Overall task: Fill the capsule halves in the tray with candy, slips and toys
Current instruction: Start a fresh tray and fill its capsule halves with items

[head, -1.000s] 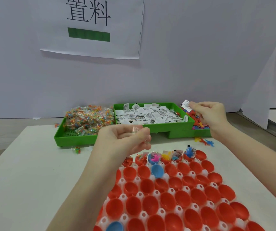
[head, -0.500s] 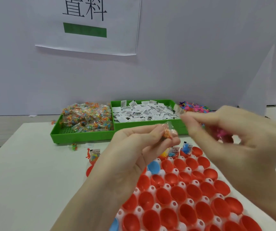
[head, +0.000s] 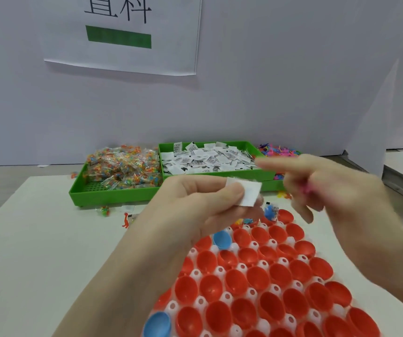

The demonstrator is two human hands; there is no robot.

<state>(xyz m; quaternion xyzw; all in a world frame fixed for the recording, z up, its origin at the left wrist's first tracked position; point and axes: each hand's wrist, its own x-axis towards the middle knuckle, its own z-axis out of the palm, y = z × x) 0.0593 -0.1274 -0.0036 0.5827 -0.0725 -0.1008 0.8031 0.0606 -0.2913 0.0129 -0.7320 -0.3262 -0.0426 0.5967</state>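
left hand (head: pixel 203 205): pinches white slip (head: pixel 250 195) above tray (head: pixel 263 273) far edge | right hand (head: pixel 336 198): just right of slip, blurred, forefinger extended, seemingly curled round pink toy (head: pixel 305 189) | capsule halves (head: pixel 254 278): near, below hands

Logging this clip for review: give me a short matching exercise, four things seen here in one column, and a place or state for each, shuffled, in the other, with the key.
Things:
1. white slip
2. candy packets
3. blue capsule half
4. pink toy

Places or states:
A. heaped in the leftmost green bin
B. seated among red halves in the tray
C. pinched by the left hand
D. inside the curled right hand

Pairs: 1-C, 2-A, 3-B, 4-D
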